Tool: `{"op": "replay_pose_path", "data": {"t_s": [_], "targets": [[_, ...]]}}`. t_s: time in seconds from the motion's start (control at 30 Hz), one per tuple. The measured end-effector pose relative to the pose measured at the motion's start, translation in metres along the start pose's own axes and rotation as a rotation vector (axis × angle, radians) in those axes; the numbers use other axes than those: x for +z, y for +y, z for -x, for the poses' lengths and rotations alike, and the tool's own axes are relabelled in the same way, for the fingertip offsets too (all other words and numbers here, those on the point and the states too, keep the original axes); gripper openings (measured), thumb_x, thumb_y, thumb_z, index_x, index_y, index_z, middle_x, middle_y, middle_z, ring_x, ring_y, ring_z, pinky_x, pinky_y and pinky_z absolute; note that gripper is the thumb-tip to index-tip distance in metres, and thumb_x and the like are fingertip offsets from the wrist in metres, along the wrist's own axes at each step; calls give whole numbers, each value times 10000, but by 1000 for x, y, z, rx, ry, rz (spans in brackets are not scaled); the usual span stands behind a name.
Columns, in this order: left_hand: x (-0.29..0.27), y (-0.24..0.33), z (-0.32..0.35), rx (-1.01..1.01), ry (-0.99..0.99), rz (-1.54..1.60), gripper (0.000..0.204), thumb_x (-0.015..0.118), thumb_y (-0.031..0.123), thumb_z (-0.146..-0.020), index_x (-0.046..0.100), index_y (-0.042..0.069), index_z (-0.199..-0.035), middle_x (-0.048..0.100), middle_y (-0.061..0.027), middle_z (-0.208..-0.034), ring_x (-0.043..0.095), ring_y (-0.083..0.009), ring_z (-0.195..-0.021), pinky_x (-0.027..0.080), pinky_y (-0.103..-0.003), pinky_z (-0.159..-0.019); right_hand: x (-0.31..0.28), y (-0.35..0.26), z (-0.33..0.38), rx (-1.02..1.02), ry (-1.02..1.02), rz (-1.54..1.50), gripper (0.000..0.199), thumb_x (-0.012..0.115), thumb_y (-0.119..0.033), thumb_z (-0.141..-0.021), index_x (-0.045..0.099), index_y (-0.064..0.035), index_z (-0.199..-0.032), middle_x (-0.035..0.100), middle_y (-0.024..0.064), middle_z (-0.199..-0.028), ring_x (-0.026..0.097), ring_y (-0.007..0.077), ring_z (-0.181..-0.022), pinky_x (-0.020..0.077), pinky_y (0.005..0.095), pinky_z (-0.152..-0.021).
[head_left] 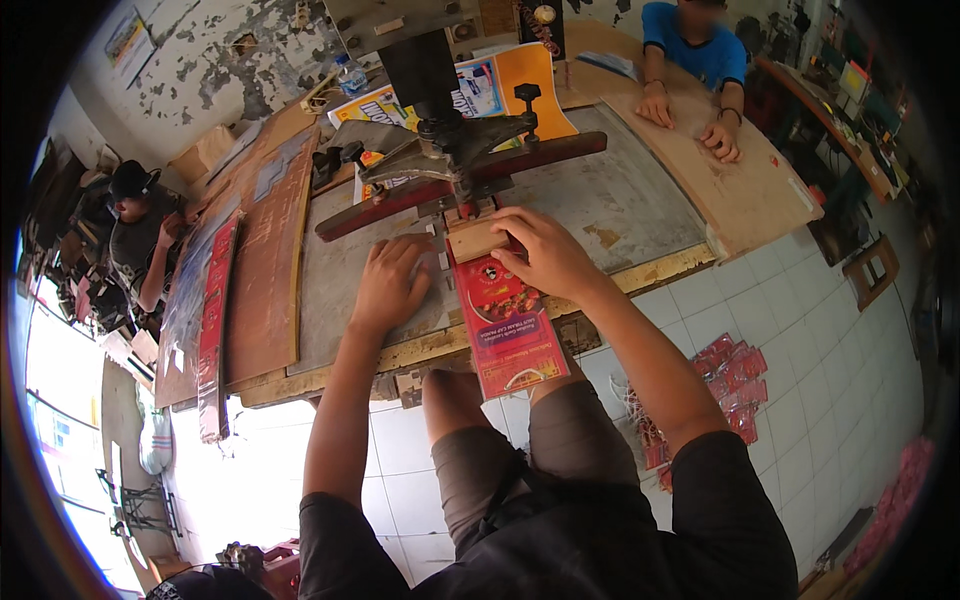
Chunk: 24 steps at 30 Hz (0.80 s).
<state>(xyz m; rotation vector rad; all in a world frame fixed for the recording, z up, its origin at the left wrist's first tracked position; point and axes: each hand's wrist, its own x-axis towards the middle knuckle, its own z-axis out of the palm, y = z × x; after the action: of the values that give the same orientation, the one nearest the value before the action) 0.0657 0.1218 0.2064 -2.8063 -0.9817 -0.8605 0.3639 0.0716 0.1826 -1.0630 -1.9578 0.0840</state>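
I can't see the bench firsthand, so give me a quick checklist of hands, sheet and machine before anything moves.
1. Left hand apart from the red printed sheet: ok, it is off to the sheet's left.
2. Right hand clear of the wooden block: not ok, its fingers are at the block's right end.
3. Sheet wholly on the worktop: not ok, its lower end hangs past the front edge.
4. Co-worker's hands away from the machine: ok, both are over the brown board.
5. Sheet straight beneath the block: cannot tell, that part is hidden.
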Motion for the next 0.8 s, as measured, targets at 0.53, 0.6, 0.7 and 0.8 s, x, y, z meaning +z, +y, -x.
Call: {"op": "replay_pose_path", "data": {"t_s": [0.53, 0.6, 0.7, 0.8], "targets": [[7, 70, 228, -500, 232, -360, 605, 586, 292, -1064, 476, 106, -1629, 404, -192, -1753, 308, -440, -1646, 225, -616, -1322, -170, 38, 116, 302, 89, 182, 262, 818, -120, -975, 683, -51, -1188, 685, 122, -1353, 670, 342, -1293, 523, 421, -1086], [24, 64, 238, -511, 295, -373, 637, 571, 330, -1076, 449, 86, -1651, 381, -225, -1754, 281, -465, -1650, 194, -646, -1326, -192, 77, 113, 384, 172, 270, 246, 796, -134, -999, 672, -52, -1195, 684, 125, -1356, 668, 346, -1289, 519, 419, -1087], [47, 55, 235, -504, 429, -413, 650, 586, 317, -1067, 414, 80, -1646, 382, -245, -1743, 270, -494, -1643, 171, -672, -1325, -220, 143, 107, 433, 212, 354, 252, 779, -155, -1021, 658, -67, -1224, 682, 131, -1333, 669, 349, -1265, 520, 430, -1078], [70, 44, 225, -477, 552, -421, 635, 597, 291, -1061, 401, 78, -1626, 385, -259, -1731, 262, -515, -1635, 162, -692, -1318, -233, 196, 100, 469, 206, 394, 256, 764, -171, -1035, 645, -84, -1244, 672, 144, -1295, 671, 365, -1232, 532, 453, -1045]]}}
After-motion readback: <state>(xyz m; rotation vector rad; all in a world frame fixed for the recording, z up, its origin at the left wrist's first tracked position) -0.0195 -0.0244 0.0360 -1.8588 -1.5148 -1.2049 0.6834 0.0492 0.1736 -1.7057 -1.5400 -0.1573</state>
